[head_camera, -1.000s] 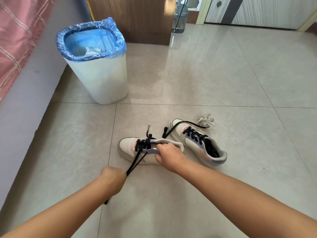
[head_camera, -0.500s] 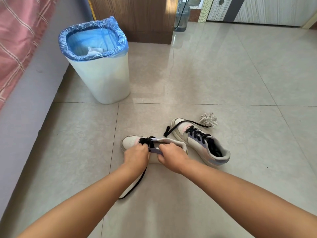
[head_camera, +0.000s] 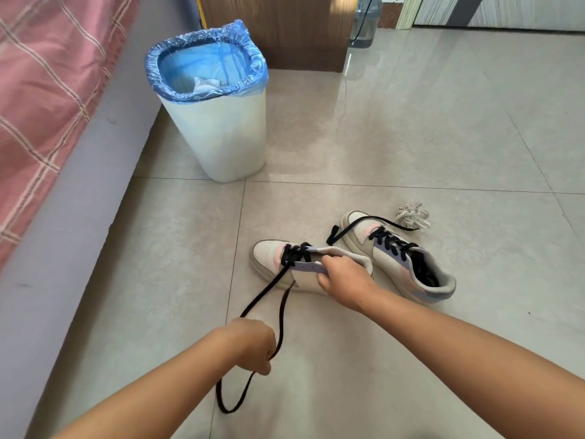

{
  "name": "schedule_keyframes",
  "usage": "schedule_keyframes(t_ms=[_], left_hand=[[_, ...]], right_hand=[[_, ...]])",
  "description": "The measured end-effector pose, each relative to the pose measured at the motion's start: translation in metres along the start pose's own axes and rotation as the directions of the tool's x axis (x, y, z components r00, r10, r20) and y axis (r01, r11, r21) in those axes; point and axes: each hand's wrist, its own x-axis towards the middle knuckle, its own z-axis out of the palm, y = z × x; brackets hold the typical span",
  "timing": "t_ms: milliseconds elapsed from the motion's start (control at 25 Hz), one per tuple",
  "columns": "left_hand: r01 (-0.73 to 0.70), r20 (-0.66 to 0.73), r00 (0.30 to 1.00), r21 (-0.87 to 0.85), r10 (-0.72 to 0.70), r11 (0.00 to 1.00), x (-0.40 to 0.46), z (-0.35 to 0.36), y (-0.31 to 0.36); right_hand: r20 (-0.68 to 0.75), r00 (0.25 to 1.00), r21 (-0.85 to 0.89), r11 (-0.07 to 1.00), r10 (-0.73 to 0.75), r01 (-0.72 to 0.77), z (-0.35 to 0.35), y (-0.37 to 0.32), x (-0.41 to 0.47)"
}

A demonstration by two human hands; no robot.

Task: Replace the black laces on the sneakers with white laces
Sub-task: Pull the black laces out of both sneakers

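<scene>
Two pale sneakers lie on the floor tiles. My right hand (head_camera: 343, 278) grips the near sneaker (head_camera: 272, 256) by its side and tongue. A black lace (head_camera: 264, 293) runs from that shoe's lower eyelets down to my left hand (head_camera: 253, 345), which holds it pulled toward me; a slack loop of it trails on the floor below the hand. The second sneaker (head_camera: 402, 258) lies just right of the first, still fully laced in black, with one lace end stretched across its toe. A bundle of white laces (head_camera: 411, 217) lies beyond it.
A white bin with a blue liner (head_camera: 218, 122) stands on the floor behind the shoes. A bed with a pink checked cover (head_camera: 41, 99) runs along the left. A wooden cabinet (head_camera: 275, 30) and a water bottle (head_camera: 364, 20) stand at the back.
My left hand went from the shoe's eyelets back toward me, drawing more black lace out of the near sneaker. My right hand kept its hold on the shoe.
</scene>
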Motion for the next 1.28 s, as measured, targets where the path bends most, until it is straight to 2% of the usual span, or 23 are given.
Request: schedule_keyframes(t_ms=[40,80,160,240,280,320,360,400,440,480,520,560,600,680,840,1040,1120,1200,1280], left_hand=[[0.009,0.071,0.997,0.039,-0.011,0.999,0.0,0.007,0.003],[0.014,0.056,0.998,0.046,-0.017,0.999,0.002,0.011,0.006],[0.047,-0.195,0.979,-0.078,-0.061,0.996,0.001,0.006,0.008],[0.088,-0.478,0.855,-0.254,-0.204,0.963,0.001,-0.012,0.003],[0.079,-0.557,0.786,-0.337,-0.267,0.938,0.003,-0.022,0.0],[0.056,-0.591,0.743,-0.414,-0.315,0.909,0.006,-0.032,-0.003],[0.024,-0.601,0.72,-0.478,-0.346,0.878,0.01,-0.041,-0.003],[-0.003,-0.591,0.719,-0.529,-0.366,0.849,0.014,-0.047,-0.001],[-0.012,-0.563,0.738,-0.562,-0.372,0.827,0.016,-0.05,0.004],[0.005,-0.522,0.771,-0.566,-0.364,0.824,0.018,-0.05,0.01],[0.038,-0.488,0.801,-0.537,-0.347,0.843,0.02,-0.048,0.016],[0.067,-0.475,0.817,-0.484,-0.327,0.872,0.021,-0.044,0.021],[0.082,-0.484,0.818,-0.437,-0.311,0.896,0.022,-0.041,0.022],[0.064,-0.524,0.797,-0.423,-0.302,0.904,0.023,-0.034,0.017],[-0.085,-0.507,0.811,-0.596,-0.292,0.799,0.025,-0.029,-0.001],[-0.108,-0.535,0.803,-0.565,-0.264,0.818,0.025,-0.028,-0.009],[-0.084,-0.565,0.788,-0.491,-0.244,0.867,0.025,-0.03,-0.013],[-0.021,-0.622,0.764,-0.291,-0.173,0.956,0.027,-0.032,-0.016],[0.008,-0.644,0.755,-0.178,-0.122,0.984,0.03,-0.033,-0.019]], right_hand=[[-0.009,1.0,0.013,1.0,0.016,-0.016,-0.001,-0.001,0.0],[-0.014,0.999,0.019,0.999,0.04,-0.04,-0.002,-0.001,-0.001],[-0.011,0.997,0.04,0.996,0.081,-0.081,-0.003,-0.003,-0.002],[0.056,0.99,0.132,0.982,0.131,-0.137,0.0,-0.012,-0.004],[0.132,0.981,0.226,0.96,0.139,-0.166,0.001,-0.019,-0.005],[0.223,0.967,0.379,0.903,0.125,-0.204,0.001,-0.024,-0.006],[0.288,0.952,0.552,0.796,0.1,-0.25,-0.001,-0.028,-0.008],[0.282,0.955,0.67,0.693,0.095,-0.266,-0.006,-0.028,-0.01],[0.195,0.974,0.713,0.665,0.118,-0.223,-0.011,-0.025,-0.008],[0.06,0.988,0.649,0.746,0.144,-0.148,-0.016,-0.016,-0.004],[-0.028,0.99,0.498,0.861,0.138,-0.107,-0.018,-0.005,-0.002],[-0.036,0.993,0.319,0.943,0.113,-0.095,-0.017,0.005,0.001],[0.02,0.995,0.185,0.978,0.095,-0.097,-0.014,0.011,0.002],[0.097,0.991,0.093,0.99,0.093,-0.102,-0.002,0.012,0.003],[-0.035,0.996,0.032,0.996,0.086,-0.085,0.011,0.006,0.003],[-0.044,0.997,0.163,0.985,0.071,-0.062,0.008,0.018,0.004],[-0.084,0.996,0.121,0.993,0.008,0.002,0.001,0.023,0.004],[-0.109,0.991,-0.131,0.989,-0.077,0.062,-0.009,0.032,0.006],[-0.135,0.99,-0.234,0.972,-0.05,0.017,-0.025,0.036,0.014]])
